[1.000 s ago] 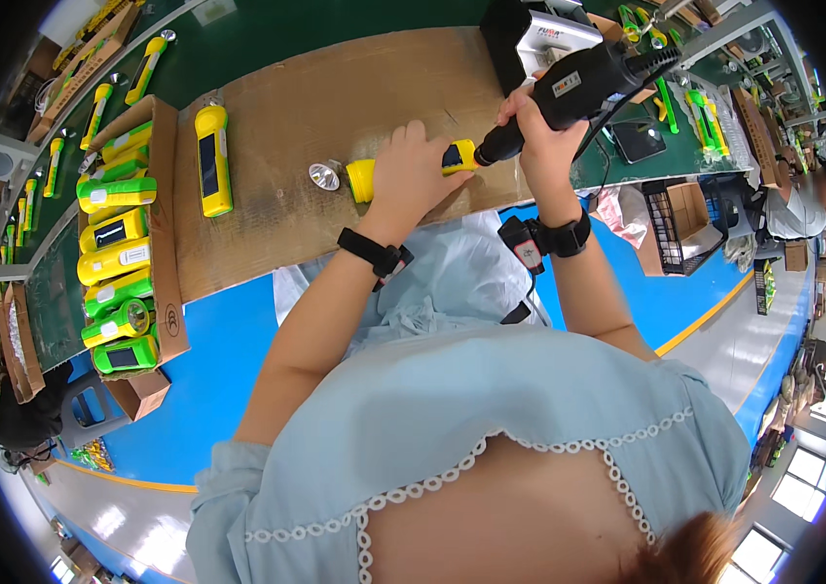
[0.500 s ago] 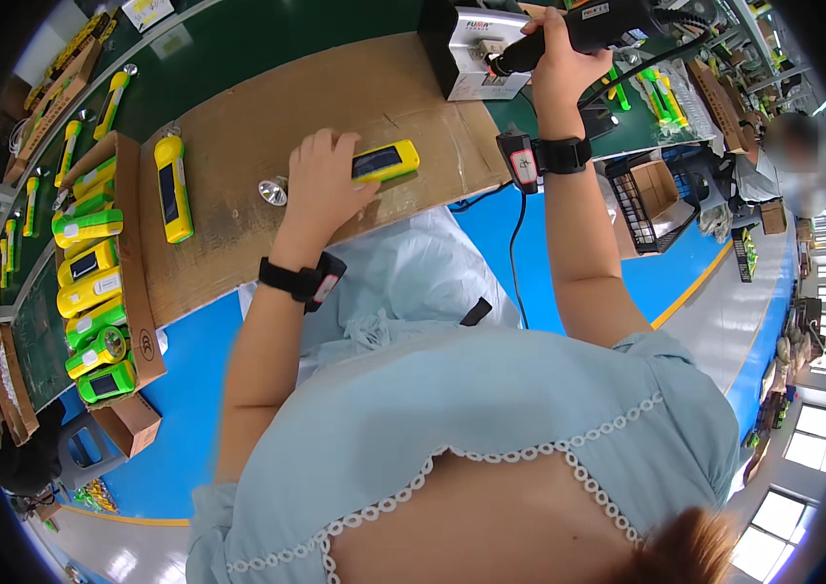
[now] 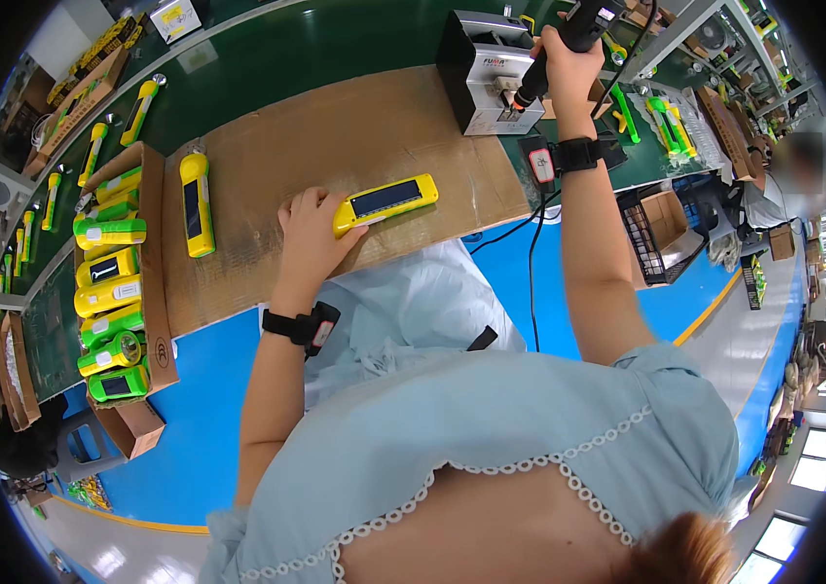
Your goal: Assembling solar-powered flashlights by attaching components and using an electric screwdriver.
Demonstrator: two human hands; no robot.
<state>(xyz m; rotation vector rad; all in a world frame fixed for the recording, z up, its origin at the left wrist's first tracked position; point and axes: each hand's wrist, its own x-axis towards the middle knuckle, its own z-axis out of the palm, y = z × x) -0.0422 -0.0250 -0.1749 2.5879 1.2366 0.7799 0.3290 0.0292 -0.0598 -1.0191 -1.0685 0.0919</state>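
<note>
On the cardboard sheet, a yellow flashlight body with a dark panel lies slightly slanted. My left hand is closed round its left end, thumb along the near side. The hand covers whatever is at that end. Farther right and forward, my right hand grips a black electric screwdriver from which a cord runs. Its tip is at the front of a silver and black screw feeder; whether a screw sits on the bit is too small to tell. Another yellow flashlight lies left of my left hand.
A cardboard box packed with yellow and green flashlights stands at the left. More flashlights line the green bench behind it. Green and yellow parts lie right of the feeder, near a black crate. A person is at far right.
The whole view has shifted, so the bench appears lower. My left hand has moved to the flashlight's left end, and the shiny reflector beside it is now hidden. The screwdriver is tilted more upright.
</note>
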